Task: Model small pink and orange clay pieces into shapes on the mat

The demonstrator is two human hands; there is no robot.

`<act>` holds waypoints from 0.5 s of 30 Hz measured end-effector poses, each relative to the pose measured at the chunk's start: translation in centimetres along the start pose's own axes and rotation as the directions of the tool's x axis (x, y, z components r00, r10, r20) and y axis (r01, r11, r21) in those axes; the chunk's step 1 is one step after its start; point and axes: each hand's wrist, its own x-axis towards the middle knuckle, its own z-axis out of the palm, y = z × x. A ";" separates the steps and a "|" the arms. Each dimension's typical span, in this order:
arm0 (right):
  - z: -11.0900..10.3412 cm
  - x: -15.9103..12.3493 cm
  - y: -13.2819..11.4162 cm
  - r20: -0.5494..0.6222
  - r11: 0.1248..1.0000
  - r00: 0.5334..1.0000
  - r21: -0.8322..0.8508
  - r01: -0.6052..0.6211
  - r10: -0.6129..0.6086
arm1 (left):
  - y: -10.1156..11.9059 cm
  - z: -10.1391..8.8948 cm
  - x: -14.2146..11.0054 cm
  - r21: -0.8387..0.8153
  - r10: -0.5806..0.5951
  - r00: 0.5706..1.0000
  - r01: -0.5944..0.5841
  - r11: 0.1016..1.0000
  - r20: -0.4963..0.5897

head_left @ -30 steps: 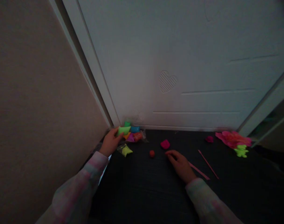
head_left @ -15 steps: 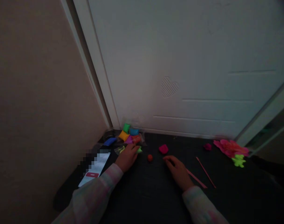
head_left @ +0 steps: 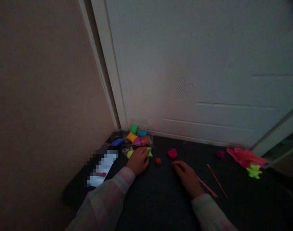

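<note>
My left hand (head_left: 138, 161) lies over a light green piece of modelling clay (head_left: 149, 152), its bent fingers on the piece and partly hiding it. Just left of these fingers is a yellow-green clay packet (head_left: 129, 153). A small orange-red clay ball (head_left: 158, 161) sits between my hands. My right hand (head_left: 187, 178) rests on the table, thumb and index fingertips together; anything between them is too small to make out. A magenta clay lump (head_left: 172, 153) lies just beyond those fingertips. From beside the right hand sticks out a flat pink tool (head_left: 209, 187).
Several coloured clay packets (head_left: 132, 137) are heaped at the back left of the dark table (head_left: 156, 205). A phone-like bright screen (head_left: 102, 170), partly pixelated, lies left. Rightward are a thin pink stick (head_left: 217, 181), a magenta lump (head_left: 220, 154), a pink flower-like piece (head_left: 245, 156) and a yellow-green figure (head_left: 254, 171).
The view has turned slightly left, so things sit further right. My left hand has edged right and a little away, and more of the light green clay shows. My right hand keeps its pose.
</note>
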 end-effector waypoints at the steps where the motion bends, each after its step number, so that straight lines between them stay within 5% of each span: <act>1: 0.0 0.0 0.0 -0.001 1.000 1.000 0.002 -0.005 0.005 | 0.1 -0.1 -0.1 -0.008 0.020 1.000 -0.020 1.000 0.004; 10: -0.1 0.1 0.0 0.037 0.999 0.999 -0.013 -0.035 0.035 | 0.0 -0.7 -0.3 0.003 -0.010 0.999 0.010 1.000 -0.037; 15: -0.2 0.1 0.1 0.035 0.999 0.999 -0.016 -0.030 0.030 | -1.2 -0.8 0.1 0.041 -0.152 0.979 0.159 0.986 -0.134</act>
